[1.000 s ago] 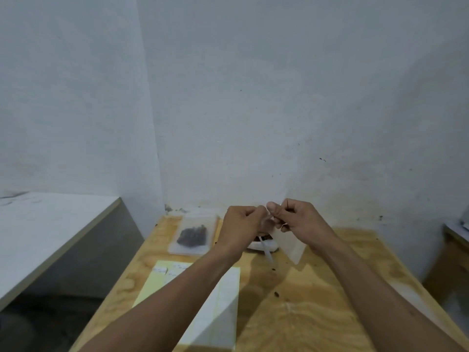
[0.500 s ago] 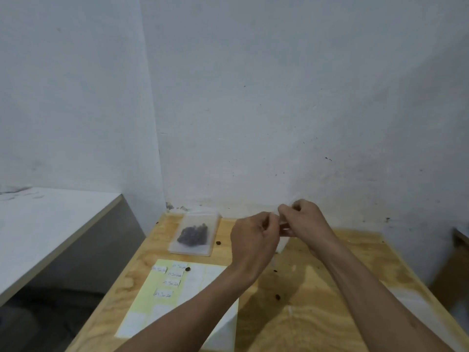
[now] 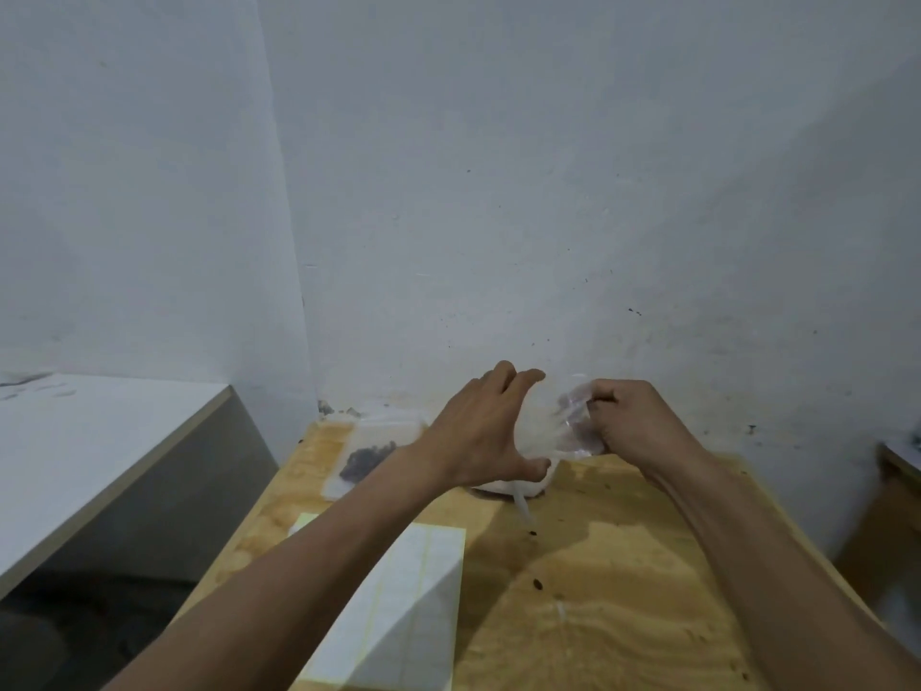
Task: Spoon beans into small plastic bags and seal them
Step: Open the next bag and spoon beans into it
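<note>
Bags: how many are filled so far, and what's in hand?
One filled bag with dark beans lies flat at the table's far left. The right hand grips a clear bag; the left hand is spread open beside it. Filling and sealing remain; the spoon rests in the bowl.

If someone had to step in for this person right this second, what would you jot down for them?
Left hand: open, fingers spread, reaching toward the bag, no grip.
Right hand: pinches the small clear bag, held up above the table; the picture is too blurred to tell what it contains.
White bowl sits below the hands, with the spoon handle sticking out toward you.
Done: one filled bag of dark beans lies flat at the back left.
Left: finish and seal the held bag. Label sheet lies near left; a few loose beans are scattered on the wood.
</note>
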Available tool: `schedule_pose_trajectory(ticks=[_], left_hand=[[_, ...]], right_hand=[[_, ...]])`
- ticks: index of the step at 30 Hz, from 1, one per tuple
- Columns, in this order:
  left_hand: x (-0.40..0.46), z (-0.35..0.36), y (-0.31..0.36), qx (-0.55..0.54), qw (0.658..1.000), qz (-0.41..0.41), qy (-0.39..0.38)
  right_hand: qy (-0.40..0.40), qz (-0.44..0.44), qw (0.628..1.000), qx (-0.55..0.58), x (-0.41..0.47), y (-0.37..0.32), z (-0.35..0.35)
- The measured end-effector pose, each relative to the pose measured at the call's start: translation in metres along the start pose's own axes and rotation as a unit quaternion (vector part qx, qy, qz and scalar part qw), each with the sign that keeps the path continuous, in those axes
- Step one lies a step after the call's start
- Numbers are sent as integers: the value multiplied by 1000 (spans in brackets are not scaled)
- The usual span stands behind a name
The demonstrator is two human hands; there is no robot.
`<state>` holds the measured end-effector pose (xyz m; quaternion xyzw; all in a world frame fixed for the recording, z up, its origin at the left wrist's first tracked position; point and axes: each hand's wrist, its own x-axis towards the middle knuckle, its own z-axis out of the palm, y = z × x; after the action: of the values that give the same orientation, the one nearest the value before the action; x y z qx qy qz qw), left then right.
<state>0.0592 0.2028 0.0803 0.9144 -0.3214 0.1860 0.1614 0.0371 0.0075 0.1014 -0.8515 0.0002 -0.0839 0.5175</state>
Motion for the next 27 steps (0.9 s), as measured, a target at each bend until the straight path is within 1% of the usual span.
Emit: schedule_pose_trajectory(ticks=[4, 5, 7, 8, 9, 11, 12, 14, 16, 17, 19, 21, 23, 25, 27], left_hand=[[-3, 7, -2, 12, 1000, -14, -9], [-4, 9, -2, 10, 1000, -18, -9], [-5, 12, -3, 11, 1000, -23, -1], [-5, 12, -4, 18, 1000, -25, 7], [-6, 13, -5, 27, 999, -25, 16], [-6, 13, -6, 54, 998, -14, 36], [-7, 14, -7, 68, 997, -5, 47], [-7, 17, -8, 92, 993, 14, 75], [-8, 20, -8, 102, 991, 23, 84], [-8, 21, -9, 103, 991, 23, 79], [-9, 21, -10, 91, 994, 16, 66], [-10, 18, -9, 42, 998, -4, 47], [-10, 14, -6, 3, 1000, -13, 25], [-9, 11, -5, -13, 1000, -9, 11], [-7, 7, -5, -26, 1000, -12, -5]], right_hand=[[15, 8, 999, -40, -2, 2, 5], [42, -6, 996, -74, -3, 2, 8], [115, -78, 979, -147, -6, -1, 11], [121, -118, 973, -159, -8, -4, 12], [108, -144, 970, -162, -9, -5, 12], [65, -140, 974, -165, -9, -7, 7], [43, -124, 978, -163, -8, -7, 4], [-10, -71, 990, -125, -5, -8, -3], [-76, 5, 996, -54, 0, -11, -7], [-116, 49, 992, 6, 2, -12, -8], [-176, 115, 969, 126, 0, -17, -7], [-189, 114, 965, 144, 0, -15, -5], [-180, 89, 973, 116, -1, -13, -2], [-171, 68, 977, 108, -2, -12, 1], [-162, 56, 978, 123, -3, -11, 2]])
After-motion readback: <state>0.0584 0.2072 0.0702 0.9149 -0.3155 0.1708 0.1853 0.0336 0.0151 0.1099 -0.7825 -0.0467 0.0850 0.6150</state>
